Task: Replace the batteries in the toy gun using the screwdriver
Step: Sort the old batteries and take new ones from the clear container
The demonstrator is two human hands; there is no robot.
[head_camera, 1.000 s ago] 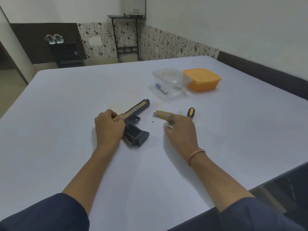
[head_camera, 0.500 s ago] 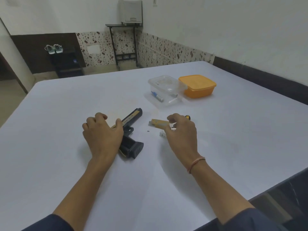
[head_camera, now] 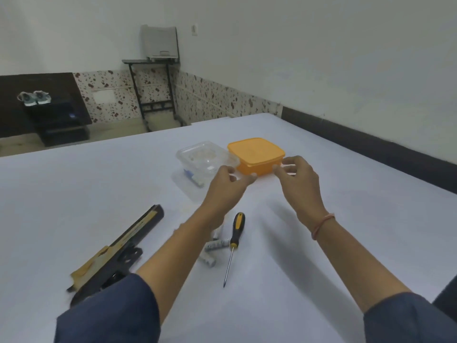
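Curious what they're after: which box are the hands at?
The orange box, on the right: the left hand and right hand flank its near side. The clear box beside it is see-through.

Left hand (head_camera: pixel 228 184) has released the toy gun (head_camera: pixel 138 229) and right hand (head_camera: pixel 296 179) has left the batteries (head_camera: pixel 218 243). Both have moved to the orange container (head_camera: pixel 256 154) at twelve o'clock.

No legible text, label or number anywhere — only blur.
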